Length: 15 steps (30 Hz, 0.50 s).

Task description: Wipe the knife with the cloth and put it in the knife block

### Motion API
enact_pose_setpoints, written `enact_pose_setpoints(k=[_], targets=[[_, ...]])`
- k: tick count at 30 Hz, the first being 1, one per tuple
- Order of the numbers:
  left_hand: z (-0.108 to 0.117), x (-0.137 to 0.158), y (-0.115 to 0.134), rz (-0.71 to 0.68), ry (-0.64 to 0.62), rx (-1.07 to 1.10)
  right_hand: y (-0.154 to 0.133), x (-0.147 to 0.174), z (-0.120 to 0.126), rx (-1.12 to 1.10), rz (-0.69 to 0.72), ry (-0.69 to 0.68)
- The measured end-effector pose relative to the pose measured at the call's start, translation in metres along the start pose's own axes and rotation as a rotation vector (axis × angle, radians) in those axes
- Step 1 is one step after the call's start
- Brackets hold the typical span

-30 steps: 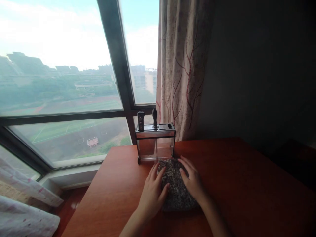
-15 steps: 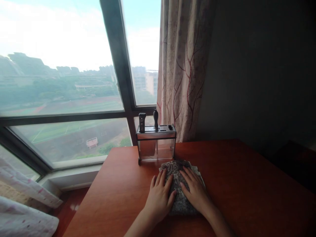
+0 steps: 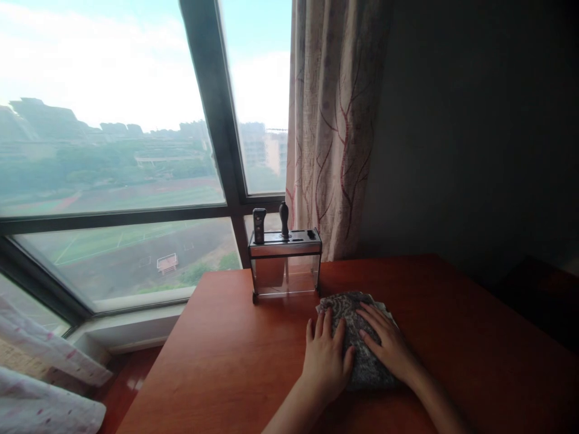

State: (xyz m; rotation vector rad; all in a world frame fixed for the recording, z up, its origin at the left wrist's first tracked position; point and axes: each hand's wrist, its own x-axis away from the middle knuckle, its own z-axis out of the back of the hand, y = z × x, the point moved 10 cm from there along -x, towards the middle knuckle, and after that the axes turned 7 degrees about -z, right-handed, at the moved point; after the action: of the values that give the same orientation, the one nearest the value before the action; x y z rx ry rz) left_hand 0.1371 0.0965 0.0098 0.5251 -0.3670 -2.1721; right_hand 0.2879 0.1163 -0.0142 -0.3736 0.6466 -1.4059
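Observation:
A folded grey patterned cloth point(image 3: 362, 355) lies on the reddish-brown wooden table point(image 3: 235, 349), its pale edge layers showing at the far right corner. My left hand point(image 3: 326, 355) rests on its left side, fingers spread and pointing away from me. On the right part of the cloth lies my right hand point(image 3: 386, 337), palm down with fingers apart. Neither hand grips anything; both press flat on the cloth. Beyond the cloth and a little to the left stands a clear-sided knife block point(image 3: 286, 246), with two dark handles sticking up from its top.
A large window point(image 3: 113, 150) with dark frames fills the left, its sill point(image 3: 136, 328) beside the table's left edge. Behind the knife block hangs a patterned curtain point(image 3: 332, 132). More curtain fabric point(image 3: 49, 398) bunches at the lower left. A dark wall point(image 3: 465, 138) rises at the right.
Both hands have slid to the right together with the cloth under them, away from the knife block's front. The knife block has stayed in place on the table.

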Motion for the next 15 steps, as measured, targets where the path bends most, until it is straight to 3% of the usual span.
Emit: enact_pose_setpoints(k=[5,8,12,15], targets=[[0.002,0.002,-0.002,0.013,0.007,0.062,0.002,-0.002,0.003,-0.065,-0.025,-0.010],[0.019,0.007,-0.012,0.027,0.069,0.165,0.007,-0.009,0.009,-0.204,-0.090,0.001],[0.084,0.020,-0.054,0.142,0.395,0.319,0.007,-0.028,0.031,-0.414,-0.179,0.145],[0.140,0.035,-0.096,0.251,0.639,0.429,-0.016,-0.050,0.037,-0.592,-0.187,0.157]])
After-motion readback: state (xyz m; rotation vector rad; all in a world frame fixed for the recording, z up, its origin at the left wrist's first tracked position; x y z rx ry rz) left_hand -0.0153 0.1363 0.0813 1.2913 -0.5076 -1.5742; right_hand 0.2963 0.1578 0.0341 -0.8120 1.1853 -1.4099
